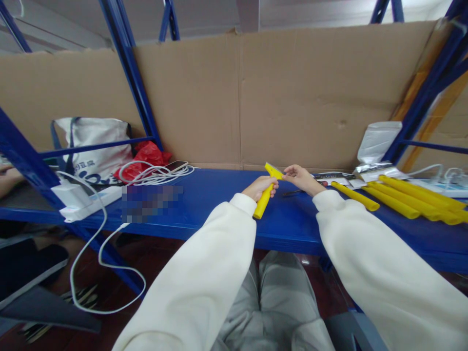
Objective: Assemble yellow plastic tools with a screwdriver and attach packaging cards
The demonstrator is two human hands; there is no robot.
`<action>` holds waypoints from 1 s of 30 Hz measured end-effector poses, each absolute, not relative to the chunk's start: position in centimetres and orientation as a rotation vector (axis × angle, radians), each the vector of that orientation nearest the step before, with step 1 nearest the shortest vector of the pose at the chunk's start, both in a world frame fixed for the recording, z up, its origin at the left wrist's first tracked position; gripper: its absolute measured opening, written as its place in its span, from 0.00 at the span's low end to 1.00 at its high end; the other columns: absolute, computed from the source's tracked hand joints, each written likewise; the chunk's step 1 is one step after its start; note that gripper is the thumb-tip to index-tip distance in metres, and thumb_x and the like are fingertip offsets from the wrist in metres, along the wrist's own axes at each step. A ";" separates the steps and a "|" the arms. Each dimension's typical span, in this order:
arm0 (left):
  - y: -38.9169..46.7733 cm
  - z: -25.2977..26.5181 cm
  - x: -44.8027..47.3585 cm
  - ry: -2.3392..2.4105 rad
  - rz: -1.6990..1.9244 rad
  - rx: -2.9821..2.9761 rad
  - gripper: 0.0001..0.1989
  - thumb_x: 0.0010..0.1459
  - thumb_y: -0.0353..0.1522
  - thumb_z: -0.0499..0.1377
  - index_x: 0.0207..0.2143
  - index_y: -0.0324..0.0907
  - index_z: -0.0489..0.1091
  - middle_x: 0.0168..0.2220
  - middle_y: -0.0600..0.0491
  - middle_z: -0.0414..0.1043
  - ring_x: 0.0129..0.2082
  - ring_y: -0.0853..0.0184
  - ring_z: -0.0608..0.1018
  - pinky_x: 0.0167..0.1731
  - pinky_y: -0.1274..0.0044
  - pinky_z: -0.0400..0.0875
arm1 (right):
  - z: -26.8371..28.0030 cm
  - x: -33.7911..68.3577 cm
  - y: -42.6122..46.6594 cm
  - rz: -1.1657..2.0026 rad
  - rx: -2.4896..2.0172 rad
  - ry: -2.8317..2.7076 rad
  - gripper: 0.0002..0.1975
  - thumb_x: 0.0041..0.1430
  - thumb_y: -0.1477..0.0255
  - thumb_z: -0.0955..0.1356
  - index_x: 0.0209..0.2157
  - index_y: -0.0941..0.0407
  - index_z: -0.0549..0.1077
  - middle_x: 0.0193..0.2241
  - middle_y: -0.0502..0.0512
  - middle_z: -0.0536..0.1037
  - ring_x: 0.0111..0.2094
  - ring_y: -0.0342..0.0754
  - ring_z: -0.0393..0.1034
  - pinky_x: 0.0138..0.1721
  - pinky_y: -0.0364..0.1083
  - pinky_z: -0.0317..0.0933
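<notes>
My left hand (pixel 260 187) is wrapped round the handle of a yellow scraper (pixel 260 207) with a T-shaped head. The handle slants down towards the table's front edge, and the head points up and away from me. My right hand (pixel 300 178) has its fingertips pinched at the right end of the head; anything small between them is hidden. A thin dark tool (pixel 292 193) lies on the blue table (pixel 215 200) below my right hand. Just right of that hand a single yellow handle (pixel 356 196) lies on the table.
Several more yellow handles (pixel 409 200) lie at the right, by an opened silver packet (pixel 380 141). At the left are a power strip (pixel 91 202), coiled white cable (pixel 157 174), a red bag (pixel 149 153) and a cloth bag (pixel 98 141). Cardboard (pixel 292 97) stands behind. Another person's hand (pixel 10 178) shows far left.
</notes>
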State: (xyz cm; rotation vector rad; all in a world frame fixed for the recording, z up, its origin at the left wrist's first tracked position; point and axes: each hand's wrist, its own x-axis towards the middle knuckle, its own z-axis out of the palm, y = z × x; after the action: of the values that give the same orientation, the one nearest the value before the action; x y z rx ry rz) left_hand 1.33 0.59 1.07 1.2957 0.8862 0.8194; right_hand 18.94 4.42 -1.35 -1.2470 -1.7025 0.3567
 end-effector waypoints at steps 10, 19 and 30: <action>0.6 1.2 1.0 0.886 0.881 1.198 0.13 0.57 0.19 0.47 0.23 0.41 0.56 0.14 0.61 0.56 0.10 0.77 0.58 0.13 0.83 0.53 | 0.2 23.6 3.1 -0.231 -2.126 -1.765 0.14 0.53 0.75 0.66 0.42 0.56 0.77 0.47 0.66 0.76 0.52 0.63 0.67 0.49 0.61 0.61; 1.0 1.2 0.7 0.929 0.904 1.112 0.11 0.53 0.19 0.48 0.24 0.41 0.58 0.15 0.59 0.57 0.12 0.76 0.58 0.14 0.83 0.52 | -1.2 27.8 3.8 -0.131 -2.164 -1.972 0.14 0.45 0.82 0.68 0.35 0.56 0.79 0.34 0.64 0.79 0.39 0.56 0.75 0.40 0.49 0.66; 1.2 1.0 0.7 0.930 0.929 1.078 0.09 0.53 0.19 0.48 0.26 0.40 0.59 0.16 0.60 0.57 0.12 0.77 0.58 0.14 0.84 0.53 | -1.4 28.8 3.7 -0.043 -2.201 -1.915 0.14 0.44 0.81 0.68 0.34 0.56 0.80 0.25 0.59 0.78 0.33 0.53 0.75 0.37 0.47 0.65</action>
State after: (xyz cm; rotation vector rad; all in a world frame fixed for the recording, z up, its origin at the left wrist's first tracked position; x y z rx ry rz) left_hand 0.73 1.21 1.03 1.0784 0.9304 0.9293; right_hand 28.76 3.71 -1.38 -2.2012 -1.9150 -0.0429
